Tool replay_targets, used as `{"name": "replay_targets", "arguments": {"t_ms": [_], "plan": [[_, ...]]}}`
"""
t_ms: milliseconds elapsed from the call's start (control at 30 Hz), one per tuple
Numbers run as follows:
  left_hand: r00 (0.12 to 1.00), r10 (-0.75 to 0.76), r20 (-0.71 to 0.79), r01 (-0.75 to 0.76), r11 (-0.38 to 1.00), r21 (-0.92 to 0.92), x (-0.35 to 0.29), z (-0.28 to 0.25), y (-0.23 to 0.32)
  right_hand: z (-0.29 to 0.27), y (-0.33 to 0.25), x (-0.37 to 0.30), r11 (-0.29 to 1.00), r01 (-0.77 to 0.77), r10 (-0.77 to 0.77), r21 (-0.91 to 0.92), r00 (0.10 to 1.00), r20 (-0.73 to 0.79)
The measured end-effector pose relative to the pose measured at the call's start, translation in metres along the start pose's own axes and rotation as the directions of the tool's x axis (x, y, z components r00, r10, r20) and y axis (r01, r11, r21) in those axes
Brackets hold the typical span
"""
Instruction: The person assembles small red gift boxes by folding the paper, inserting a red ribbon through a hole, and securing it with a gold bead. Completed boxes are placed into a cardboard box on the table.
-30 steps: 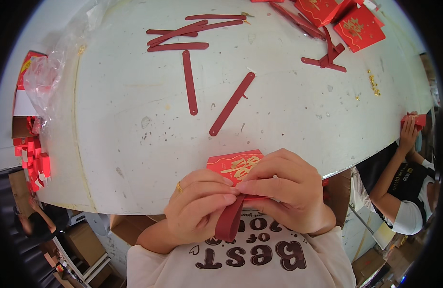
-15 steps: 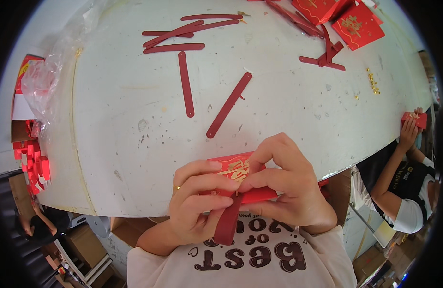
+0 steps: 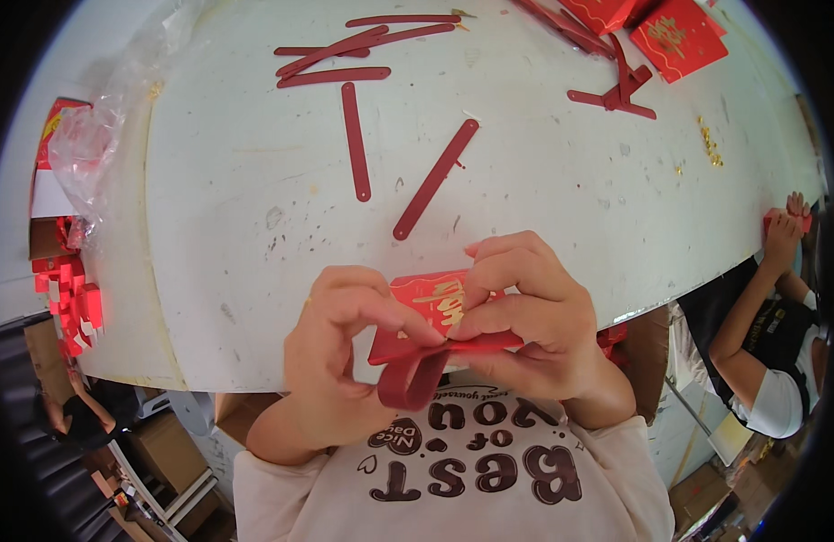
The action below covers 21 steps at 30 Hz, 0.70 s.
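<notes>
A red box with gold print (image 3: 415,291) is held just over the near edge of the table, in front of my chest. My right hand (image 3: 539,316) grips its right side, thumb below and fingers above. A dark red strap (image 3: 406,387) hangs from the box's near edge, bent into a loop. My left hand (image 3: 331,334) is closed around the strap, with its index fingertip pressed on the strap's end at the box edge. The fingertips of both hands meet there, close to a tiny gold-coloured spot. What lies under the fingers is hidden.
Loose dark red straps (image 3: 435,181) lie across the white table (image 3: 236,226), with more crossed at the back. Red boxes (image 3: 679,41) stand at the far right near small gold fasteners (image 3: 709,144). Plastic film (image 3: 92,144) covers the left edge. A co-worker's hands (image 3: 783,233) hold a red box at right.
The strap has been bent into a tighter loop under the box. My left hand's fingers have curled back, its index fingertip now pressing at the box edge. The table scene has shifted slightly upward.
</notes>
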<state>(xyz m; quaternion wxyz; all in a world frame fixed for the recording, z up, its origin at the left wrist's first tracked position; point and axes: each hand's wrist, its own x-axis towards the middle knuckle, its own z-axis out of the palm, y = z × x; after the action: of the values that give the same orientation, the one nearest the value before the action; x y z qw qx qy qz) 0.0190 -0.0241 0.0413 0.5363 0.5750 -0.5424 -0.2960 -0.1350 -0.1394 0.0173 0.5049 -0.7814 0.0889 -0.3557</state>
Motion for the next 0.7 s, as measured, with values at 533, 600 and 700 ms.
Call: {"name": "replay_targets", "arguments": {"t_ms": [533, 600, 700], "plan": [[0.975, 0.070, 0.209, -0.062, 0.997, -0.042, 0.024, -0.022, 0.011, 0.014, 0.004, -0.020, 0.967, -0.092, 0.109, 0.238, 0.993, -0.056], [0.982, -0.054, 0.183, 0.095, 0.969, -0.226, 0.024, -0.012, 0.014, 0.014, 0.003, -0.022, 0.981, -0.074, 0.083, 0.180, 0.995, -0.047], [0.992, -0.063, 0.107, 0.077, 0.988, -0.131, 0.021, -0.002, 0.021, 0.014, -0.008, -0.021, 0.982, -0.141, 0.155, 0.124, 0.982, -0.104]]}}
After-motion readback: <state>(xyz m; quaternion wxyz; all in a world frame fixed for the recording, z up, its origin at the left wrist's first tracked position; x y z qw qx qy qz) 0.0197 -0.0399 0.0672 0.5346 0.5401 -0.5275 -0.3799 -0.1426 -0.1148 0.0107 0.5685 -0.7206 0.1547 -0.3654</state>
